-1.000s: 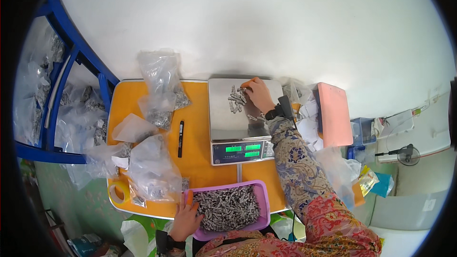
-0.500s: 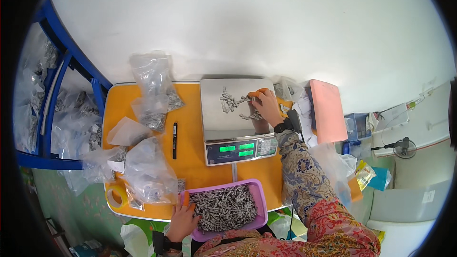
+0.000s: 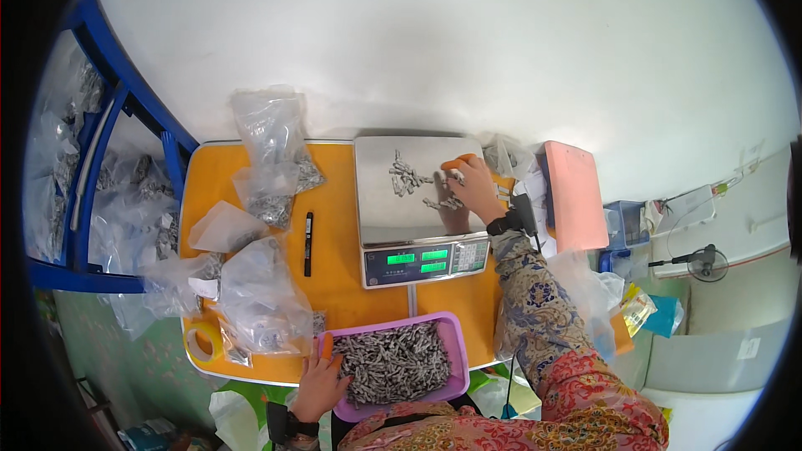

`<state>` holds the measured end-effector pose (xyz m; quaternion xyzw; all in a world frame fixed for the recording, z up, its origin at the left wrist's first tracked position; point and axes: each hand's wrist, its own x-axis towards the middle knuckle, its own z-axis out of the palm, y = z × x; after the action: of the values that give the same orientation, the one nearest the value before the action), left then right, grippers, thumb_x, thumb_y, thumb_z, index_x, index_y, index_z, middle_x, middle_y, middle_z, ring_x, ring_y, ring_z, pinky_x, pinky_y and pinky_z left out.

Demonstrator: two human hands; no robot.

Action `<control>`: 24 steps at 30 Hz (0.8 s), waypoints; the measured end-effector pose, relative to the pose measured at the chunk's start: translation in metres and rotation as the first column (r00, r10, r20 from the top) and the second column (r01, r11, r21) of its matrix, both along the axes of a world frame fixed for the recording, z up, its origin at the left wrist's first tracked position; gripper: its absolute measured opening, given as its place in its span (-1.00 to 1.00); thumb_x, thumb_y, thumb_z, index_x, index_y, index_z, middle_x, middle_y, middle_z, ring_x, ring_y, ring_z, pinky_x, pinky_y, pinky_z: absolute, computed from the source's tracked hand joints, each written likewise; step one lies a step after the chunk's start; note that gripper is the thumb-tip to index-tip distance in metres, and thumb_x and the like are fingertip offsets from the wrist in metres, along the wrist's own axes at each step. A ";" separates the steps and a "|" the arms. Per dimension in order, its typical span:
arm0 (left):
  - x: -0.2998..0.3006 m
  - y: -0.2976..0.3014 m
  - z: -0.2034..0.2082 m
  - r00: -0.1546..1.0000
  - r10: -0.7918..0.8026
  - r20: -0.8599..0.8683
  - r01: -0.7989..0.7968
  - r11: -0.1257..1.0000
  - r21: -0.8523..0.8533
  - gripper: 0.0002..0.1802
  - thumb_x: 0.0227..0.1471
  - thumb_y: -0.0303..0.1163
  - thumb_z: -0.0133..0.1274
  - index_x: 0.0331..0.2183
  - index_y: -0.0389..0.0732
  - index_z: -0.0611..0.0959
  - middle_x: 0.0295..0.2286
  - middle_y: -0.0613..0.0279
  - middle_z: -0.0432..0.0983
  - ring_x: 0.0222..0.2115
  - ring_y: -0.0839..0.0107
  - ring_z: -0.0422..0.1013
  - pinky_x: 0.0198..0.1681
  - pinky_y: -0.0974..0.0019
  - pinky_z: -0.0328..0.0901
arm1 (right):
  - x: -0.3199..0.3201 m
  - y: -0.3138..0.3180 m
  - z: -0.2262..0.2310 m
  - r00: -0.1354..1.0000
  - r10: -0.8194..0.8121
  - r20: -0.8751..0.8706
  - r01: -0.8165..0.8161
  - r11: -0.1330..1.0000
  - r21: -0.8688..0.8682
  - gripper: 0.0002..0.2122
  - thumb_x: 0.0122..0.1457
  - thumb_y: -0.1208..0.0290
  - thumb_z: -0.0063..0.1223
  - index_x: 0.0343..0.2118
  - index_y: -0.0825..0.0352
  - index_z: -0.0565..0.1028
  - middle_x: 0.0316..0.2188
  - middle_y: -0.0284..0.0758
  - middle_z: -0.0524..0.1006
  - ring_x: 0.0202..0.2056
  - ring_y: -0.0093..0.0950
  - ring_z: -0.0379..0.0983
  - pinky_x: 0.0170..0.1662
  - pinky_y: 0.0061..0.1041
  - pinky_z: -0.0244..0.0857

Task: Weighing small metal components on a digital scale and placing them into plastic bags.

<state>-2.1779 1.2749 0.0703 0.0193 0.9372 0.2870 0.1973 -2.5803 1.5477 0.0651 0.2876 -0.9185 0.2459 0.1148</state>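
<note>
Slim metallic-grey parts (image 3: 407,177) lie on the shiny steel pan (image 3: 401,221), at nine o'clock from the curled right hand (image 3: 474,190), grip unclear; the spread left hand (image 3: 320,384) rests at nine o'clock on the lilac plastic tray (image 3: 458,352).

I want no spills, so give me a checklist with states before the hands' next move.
1. Scale display on: ok, lit green.
2. Loose grey parts within the scale plate: ok, visible ones lie inside its edges.
3. Right hand gripping a part: cannot tell, contact is hidden.
4. Left hand at the pink tub: ok, on its left side.
5. Pink tub wholly over the table: not ok, near side passes its edge.
</note>
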 end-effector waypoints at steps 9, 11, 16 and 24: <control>-0.004 0.001 0.000 1.000 0.004 0.022 -0.005 1.000 0.029 -0.43 -0.11 -0.15 0.12 -0.08 -0.25 0.44 0.17 -0.09 -0.08 0.19 -0.13 -0.18 0.09 -0.21 -0.03 | 0.000 -0.044 -0.013 0.995 -0.096 0.013 0.092 0.978 0.186 -0.76 -0.09 0.24 0.13 -0.42 0.29 0.52 -0.35 -0.28 0.42 -0.18 -0.28 0.28 -0.14 -0.28 0.13; -0.002 0.001 0.000 1.000 0.007 0.023 -0.008 1.000 0.028 -0.43 -0.11 -0.16 0.12 -0.08 -0.26 0.44 0.17 -0.09 -0.09 0.19 -0.13 -0.17 0.09 -0.20 -0.04 | 0.000 -0.037 -0.013 0.996 -0.093 0.009 0.089 0.975 0.205 -0.77 -0.10 0.24 0.12 -0.42 0.28 0.53 -0.36 -0.29 0.42 -0.19 -0.28 0.28 -0.15 -0.28 0.13; -0.002 -0.001 0.000 1.000 0.005 0.011 -0.006 0.999 0.034 -0.43 -0.11 -0.16 0.12 -0.09 -0.29 0.43 0.17 -0.09 -0.10 0.18 -0.15 -0.16 0.10 -0.20 -0.05 | 0.002 -0.014 0.001 0.994 -0.103 -0.037 0.110 0.939 0.327 -0.82 -0.12 0.27 0.10 -0.44 0.21 0.53 -0.38 -0.31 0.42 -0.22 -0.30 0.29 -0.17 -0.30 0.11; -0.002 0.000 0.000 1.000 0.008 0.020 -0.009 0.999 0.048 -0.42 -0.10 -0.16 0.11 -0.09 -0.30 0.43 0.17 -0.10 -0.07 0.18 -0.15 -0.15 0.09 -0.21 -0.04 | 0.012 -0.041 -0.002 0.998 -0.067 -0.021 0.070 0.977 0.201 -0.81 -0.14 0.29 0.13 -0.44 0.25 0.52 -0.35 -0.30 0.41 -0.21 -0.28 0.28 -0.16 -0.30 0.13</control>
<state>-2.1802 1.2748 0.0708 0.0173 0.9281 0.3105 0.2046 -2.5681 1.5065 0.0629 0.2677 -0.9472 0.1455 0.0998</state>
